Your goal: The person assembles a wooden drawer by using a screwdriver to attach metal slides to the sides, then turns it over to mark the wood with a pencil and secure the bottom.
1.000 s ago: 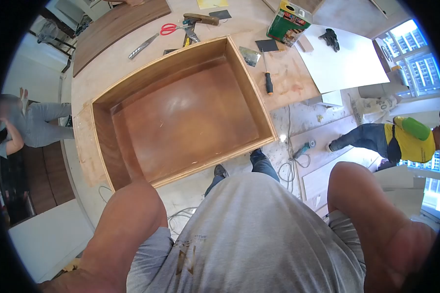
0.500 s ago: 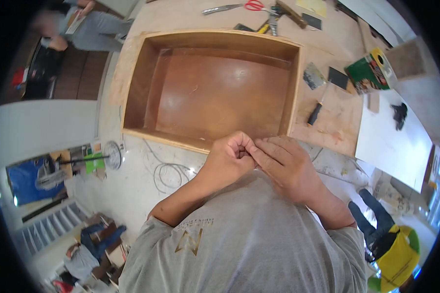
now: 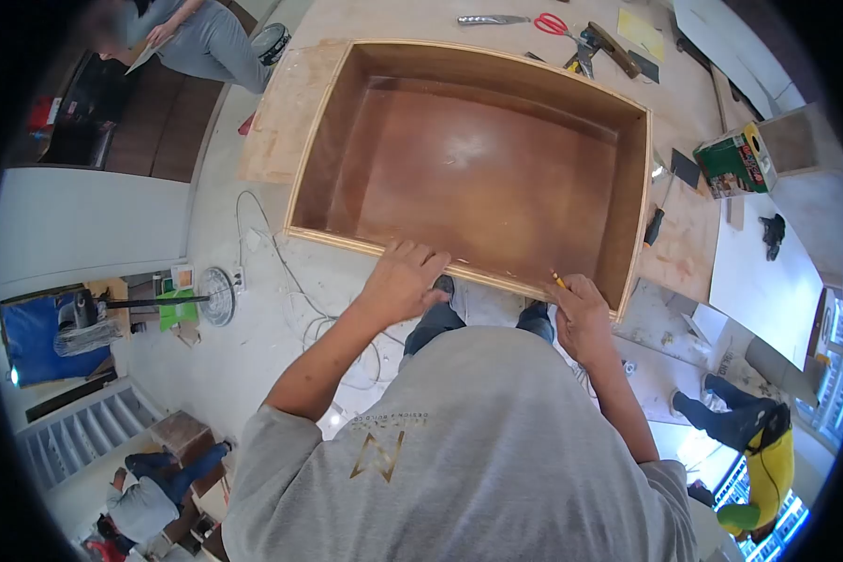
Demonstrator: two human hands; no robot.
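Note:
An open wooden box (image 3: 478, 159) with a brown inside lies at an angle on the worktable. My left hand (image 3: 405, 283) rests on its near edge, fingers over the rim and the thumb apart. Near the right end of the same edge, my right hand (image 3: 583, 314) is closed around a small yellow pencil-like stick (image 3: 558, 279), whose end points up past the fingers. The lower part of the stick is hidden in the hand.
Red-handled scissors (image 3: 551, 24), a metal blade (image 3: 493, 20) and other tools lie behind the box. To its right are a screwdriver (image 3: 654, 227) and a green container (image 3: 735, 161). Cable loops lie on the floor at left. Other people are at the sides.
My hands have parted from each other and moved to the box's near edge. The yellow stick now shows in my right hand. The box appears farther right and more tilted in view.

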